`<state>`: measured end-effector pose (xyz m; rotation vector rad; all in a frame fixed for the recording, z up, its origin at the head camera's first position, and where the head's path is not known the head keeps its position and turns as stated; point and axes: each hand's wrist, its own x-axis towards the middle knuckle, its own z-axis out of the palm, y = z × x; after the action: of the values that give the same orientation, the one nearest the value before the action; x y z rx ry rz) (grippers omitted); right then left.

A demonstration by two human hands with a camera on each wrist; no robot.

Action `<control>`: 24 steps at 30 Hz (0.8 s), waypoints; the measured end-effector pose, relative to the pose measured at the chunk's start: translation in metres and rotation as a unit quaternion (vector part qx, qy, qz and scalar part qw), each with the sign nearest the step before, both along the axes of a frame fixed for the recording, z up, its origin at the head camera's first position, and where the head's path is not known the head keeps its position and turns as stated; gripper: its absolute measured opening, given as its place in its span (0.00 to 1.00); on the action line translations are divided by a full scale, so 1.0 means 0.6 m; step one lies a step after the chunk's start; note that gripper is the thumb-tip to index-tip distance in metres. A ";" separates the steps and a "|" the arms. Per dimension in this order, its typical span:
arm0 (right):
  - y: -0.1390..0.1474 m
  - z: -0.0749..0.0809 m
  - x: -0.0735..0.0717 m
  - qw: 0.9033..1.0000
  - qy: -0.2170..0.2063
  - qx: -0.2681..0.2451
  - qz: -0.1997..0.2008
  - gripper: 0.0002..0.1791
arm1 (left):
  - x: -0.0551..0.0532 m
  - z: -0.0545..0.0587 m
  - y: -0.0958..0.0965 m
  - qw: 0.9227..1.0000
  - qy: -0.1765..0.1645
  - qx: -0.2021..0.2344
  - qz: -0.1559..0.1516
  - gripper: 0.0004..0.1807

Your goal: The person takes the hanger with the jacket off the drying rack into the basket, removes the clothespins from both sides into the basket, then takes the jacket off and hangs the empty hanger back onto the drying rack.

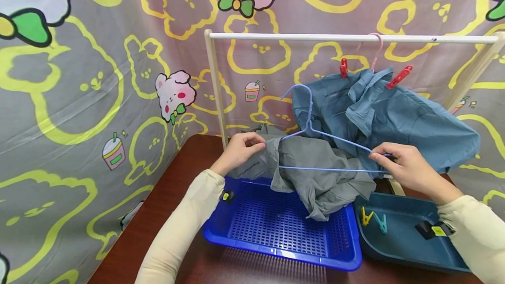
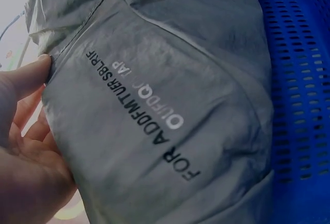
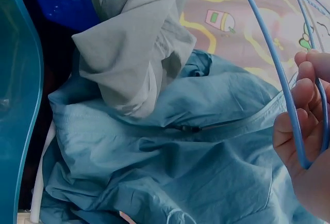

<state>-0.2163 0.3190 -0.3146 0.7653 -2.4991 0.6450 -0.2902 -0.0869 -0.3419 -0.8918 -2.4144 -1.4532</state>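
My left hand [image 1: 241,149] pinches the edge of a grey garment [image 1: 315,157] between thumb and fingers; printed lettering shows on the grey cloth [image 2: 149,110] in the left wrist view. A light-blue hanger [image 1: 339,137] stands hook-up in front of the garment, its left end hidden in the cloth near my left fingers. My right hand [image 1: 406,165] holds the hanger by its right corner. In the right wrist view the fingers curl round the blue hanger wire [image 3: 281,74]. The garment's loose part droops over the blue basket.
A blue perforated basket [image 1: 282,253] sits on the brown table [image 1: 173,214]. Beside it, a dark teal tray [image 1: 414,257] holds a yellow clothespin [image 1: 367,216] and a turquoise one [image 1: 381,223]. Behind, a blue garment [image 1: 418,122] with red clothespins hangs from the white rail [image 1: 300,37].
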 end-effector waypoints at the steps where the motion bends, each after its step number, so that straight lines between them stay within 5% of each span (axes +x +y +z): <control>1: 0.002 0.000 0.001 1.000 0.001 0.000 -0.003 0.05 | 0.000 -0.001 -0.001 1.000 -0.002 -0.001 -0.001 0.04; 24: 0.042 0.004 0.022 0.999 -0.016 0.001 -0.040 0.03 | 0.002 -0.023 -0.044 0.997 -0.015 -0.054 0.049 0.03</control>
<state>-0.2031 0.3440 -0.3125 0.6576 -2.5444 0.6321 -0.2888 -0.1132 -0.3559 -0.7675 -2.5397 -1.3232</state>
